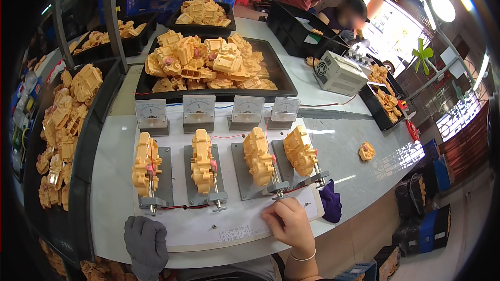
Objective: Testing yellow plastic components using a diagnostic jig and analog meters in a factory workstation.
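My left hand [146,244], in a grey glove, is curled closed at the table's front edge, below the first clamp [151,202]; whatever its fingers may hold is hidden. My bare right hand [289,224] has its fingers curled inward, nothing showing in them, over the white board [192,226]. Its knuckles lie just below the third clamp [278,187], and I cannot tell whether they touch. Four-in-a-row grey fixtures each carry a yellow plastic gear housing, such as the leftmost housing [141,164] and the third housing [257,156]. Thin red wires run to them.
Behind the fixtures stand several analog meters [199,110]. A large black tray [213,95] heaped with housings lies beyond, another tray [86,177] at left. At right are a purple cloth [330,202], one loose yellow part [366,151] and a grey power unit [341,73]. Two people are at the back.
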`<state>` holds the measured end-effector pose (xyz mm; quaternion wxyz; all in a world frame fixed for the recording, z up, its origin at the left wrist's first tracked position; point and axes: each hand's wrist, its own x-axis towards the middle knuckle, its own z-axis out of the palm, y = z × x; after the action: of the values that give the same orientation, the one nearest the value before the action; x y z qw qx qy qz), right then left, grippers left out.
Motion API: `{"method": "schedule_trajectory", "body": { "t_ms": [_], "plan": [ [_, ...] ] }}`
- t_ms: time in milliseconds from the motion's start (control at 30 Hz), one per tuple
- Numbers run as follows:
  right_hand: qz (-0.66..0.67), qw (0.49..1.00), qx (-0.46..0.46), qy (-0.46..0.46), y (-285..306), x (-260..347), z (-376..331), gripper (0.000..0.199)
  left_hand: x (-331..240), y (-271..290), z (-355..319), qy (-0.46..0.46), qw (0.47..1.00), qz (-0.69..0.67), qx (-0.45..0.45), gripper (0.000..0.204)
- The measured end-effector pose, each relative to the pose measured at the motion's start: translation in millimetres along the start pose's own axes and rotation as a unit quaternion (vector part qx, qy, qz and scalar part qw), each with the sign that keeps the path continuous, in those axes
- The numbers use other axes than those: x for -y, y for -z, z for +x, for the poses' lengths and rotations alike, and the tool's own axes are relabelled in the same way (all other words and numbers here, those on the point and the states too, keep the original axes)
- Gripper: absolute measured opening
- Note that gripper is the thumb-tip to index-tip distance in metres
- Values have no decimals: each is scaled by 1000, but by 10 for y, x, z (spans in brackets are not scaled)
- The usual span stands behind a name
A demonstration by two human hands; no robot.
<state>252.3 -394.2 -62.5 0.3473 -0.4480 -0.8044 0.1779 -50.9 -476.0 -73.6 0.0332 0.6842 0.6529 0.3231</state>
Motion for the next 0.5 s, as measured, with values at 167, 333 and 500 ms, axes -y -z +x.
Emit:
{"method": "schedule_trajectory", "body": {
  "t_ms": [167, 333, 500],
  "plan": [
    [0, 1000, 3, 3, 6, 1, 0, 9, 22, -20, -22, 7, 1000, -1, -5, 7],
    [-1, 1000, 4, 2, 9, -1, 1, 10, 36, -31, -34, 11, 1000, -2, -8, 7],
    [-4, 1000, 7, -1, -11, 17, 15, 10, 58, -12, -50, 8, 1000, -1, -12, 7]
  ]
}}
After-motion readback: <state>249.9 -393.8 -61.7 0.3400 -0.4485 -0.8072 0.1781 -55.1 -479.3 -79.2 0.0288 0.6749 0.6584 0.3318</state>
